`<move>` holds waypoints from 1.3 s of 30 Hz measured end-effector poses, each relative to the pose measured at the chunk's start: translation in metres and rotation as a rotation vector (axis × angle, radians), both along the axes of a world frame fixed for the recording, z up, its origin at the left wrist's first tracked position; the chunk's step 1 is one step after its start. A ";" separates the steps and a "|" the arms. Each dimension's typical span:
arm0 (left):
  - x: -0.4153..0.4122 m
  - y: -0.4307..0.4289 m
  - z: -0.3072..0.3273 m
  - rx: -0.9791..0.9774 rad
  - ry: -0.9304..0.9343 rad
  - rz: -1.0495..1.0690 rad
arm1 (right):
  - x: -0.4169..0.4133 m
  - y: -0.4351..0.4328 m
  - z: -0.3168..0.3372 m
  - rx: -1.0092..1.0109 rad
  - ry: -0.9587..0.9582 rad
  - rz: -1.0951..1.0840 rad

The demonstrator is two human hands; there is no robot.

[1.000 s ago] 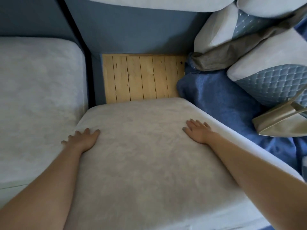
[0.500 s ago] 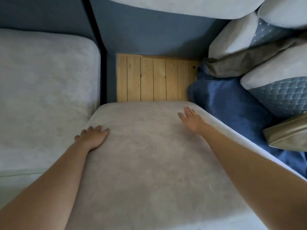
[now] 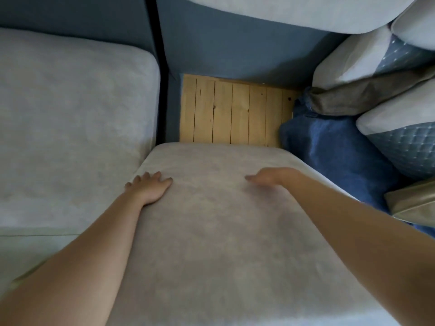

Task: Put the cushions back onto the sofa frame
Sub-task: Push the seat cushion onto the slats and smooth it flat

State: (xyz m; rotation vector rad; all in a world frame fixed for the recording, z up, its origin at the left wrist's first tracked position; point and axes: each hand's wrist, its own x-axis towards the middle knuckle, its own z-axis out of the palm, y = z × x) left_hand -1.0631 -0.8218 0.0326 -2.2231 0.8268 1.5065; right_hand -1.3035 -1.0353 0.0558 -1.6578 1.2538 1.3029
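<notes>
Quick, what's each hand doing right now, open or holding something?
Left hand: open, pressed flat on the large grey fabric seat cushion.
Right hand: open, fingers straight, holding nothing; blurred, so contact with the cushion is unclear.

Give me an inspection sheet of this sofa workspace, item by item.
Surface: wooden slats partly bare.
Job's things: grey seat cushion lies partly over the slats, short of the blue backrest; second seat cushion seated at left.
Clutter: blue blanket, quilted pillows, brown cloth piled at right.
Grippers: left hand presses flat on the cushion's left edge; right hand blurred over its right part, contact unclear.
Cables: nothing seen.
Surroundings: back cushion at top.
</notes>
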 end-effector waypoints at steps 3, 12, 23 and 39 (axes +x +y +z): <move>0.000 0.004 0.002 0.011 0.020 0.001 | 0.006 0.043 0.007 -0.070 -0.171 0.088; -0.002 0.004 0.014 0.052 -0.022 0.031 | 0.030 0.072 -0.002 -0.004 -0.202 0.167; 0.012 0.023 0.027 -0.005 0.117 -0.012 | 0.056 0.088 -0.008 0.123 -0.120 0.207; 0.019 0.066 0.051 -0.179 0.243 0.069 | 0.113 0.139 -0.012 0.070 -0.347 0.216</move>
